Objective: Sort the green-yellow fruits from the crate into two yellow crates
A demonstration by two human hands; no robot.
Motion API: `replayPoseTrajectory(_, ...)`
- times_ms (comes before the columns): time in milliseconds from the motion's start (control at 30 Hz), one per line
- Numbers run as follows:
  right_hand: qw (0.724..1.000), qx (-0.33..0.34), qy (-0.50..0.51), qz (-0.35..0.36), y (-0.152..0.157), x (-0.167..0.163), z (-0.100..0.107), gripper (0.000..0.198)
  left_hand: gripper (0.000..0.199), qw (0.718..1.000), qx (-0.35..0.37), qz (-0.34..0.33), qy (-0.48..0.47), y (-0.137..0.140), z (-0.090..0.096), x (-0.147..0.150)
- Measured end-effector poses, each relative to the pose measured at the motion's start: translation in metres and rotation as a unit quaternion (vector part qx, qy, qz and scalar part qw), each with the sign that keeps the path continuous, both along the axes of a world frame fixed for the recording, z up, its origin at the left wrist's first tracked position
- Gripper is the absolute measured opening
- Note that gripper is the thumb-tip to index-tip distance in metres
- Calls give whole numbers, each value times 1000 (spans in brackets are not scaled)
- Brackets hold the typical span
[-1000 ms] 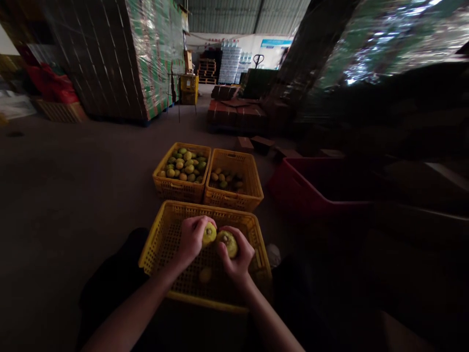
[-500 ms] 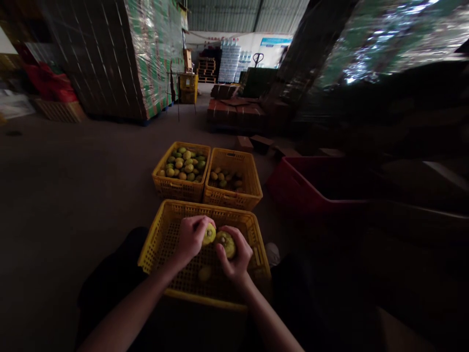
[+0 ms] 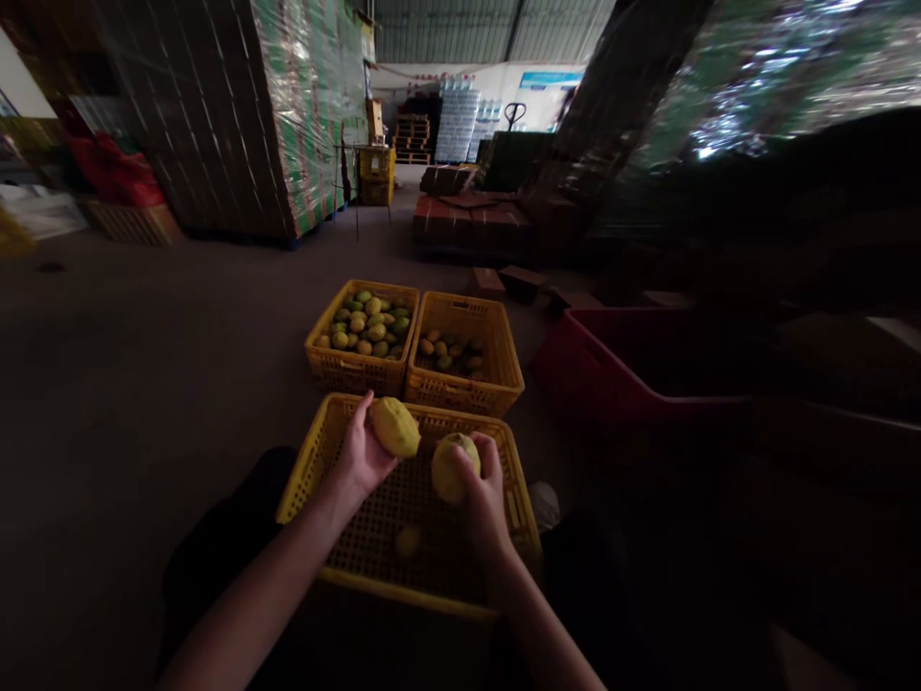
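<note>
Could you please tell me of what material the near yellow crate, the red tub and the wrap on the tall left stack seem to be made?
Near yellow crate: probably moulded plastic, rather matt; regular grid holes and an even colour suggest it.
Red tub: likely plastic, smooth-walled, though dim light hides the finish.
Wrap: apparently clear, glossy plastic film, with wrinkled bright reflections.

The place is looking like a warehouse: tall, film-wrapped stacks of boxes are rising on both sides, and corrugated metal is running above the white back wall. Wooden pallets are standing at the far end, while yellow crates of fruit are sitting on the floor.
</note>
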State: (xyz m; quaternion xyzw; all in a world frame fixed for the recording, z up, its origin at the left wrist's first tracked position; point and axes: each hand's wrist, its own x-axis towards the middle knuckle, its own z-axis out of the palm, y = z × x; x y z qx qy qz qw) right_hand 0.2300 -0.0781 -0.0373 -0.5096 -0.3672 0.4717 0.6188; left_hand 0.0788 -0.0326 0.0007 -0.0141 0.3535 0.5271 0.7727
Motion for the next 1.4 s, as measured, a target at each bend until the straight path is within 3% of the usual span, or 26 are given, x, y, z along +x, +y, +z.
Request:
replayPoseTrajectory(133, 988, -73, 125, 46, 3, 0, 5, 41, 29, 998, 12, 32, -45, -2, 8, 3)
replayPoseTrajectory(233, 950, -161, 259, 64, 7, 0, 7, 28, 32, 996, 13, 32, -79, -3, 9, 3)
replayPoseTrajectory(367, 892, -249, 377, 10, 17, 4, 4, 12, 31, 997, -14, 49, -58, -3, 0, 1)
replayPoseTrajectory(467, 876, -265, 404, -11, 23, 6, -3, 18, 24, 995, -58, 80, -17, 0, -10, 2)
replayPoseTrajectory(567, 885, -263, 384, 18, 25, 6, -14, 20, 25, 990, -90, 106, -9, 1, -13, 3)
replayPoseTrajectory(700, 897, -251, 363, 15, 24, 6, -22, 13, 34, 987, -50, 121, -96, -3, -7, -1)
replayPoseTrajectory(867, 904, -230, 359, 10, 23, 8, -21, 17, 21, 972, -39, 191, -129, 0, -2, -13)
replayPoseTrajectory(1000, 921, -191, 337, 41, 26, 9, -24, 16, 27, 973, -43, 195, -119, 5, -9, -18)
replayPoseTrajectory(1133, 925, -204, 319, 33, 28, 5, -28, 13, 24, 973, -86, 189, -98, 6, -15, -15)
replayPoseTrajectory(1200, 945, -190, 264, 35, 24, 0, -27, 16, 24, 975, -90, 179, -100, 6, -15, -11)
replayPoseTrajectory(1300, 981, -117, 149, 36, 12, -10, -23, 21, 26, 975, -68, 182, -110, 3, -14, -6)
replayPoseTrajectory(1400, 993, -66, 91, 39, -2, -23, -17, 26, 27, 974, -52, 185, -118, 1, -14, -3)
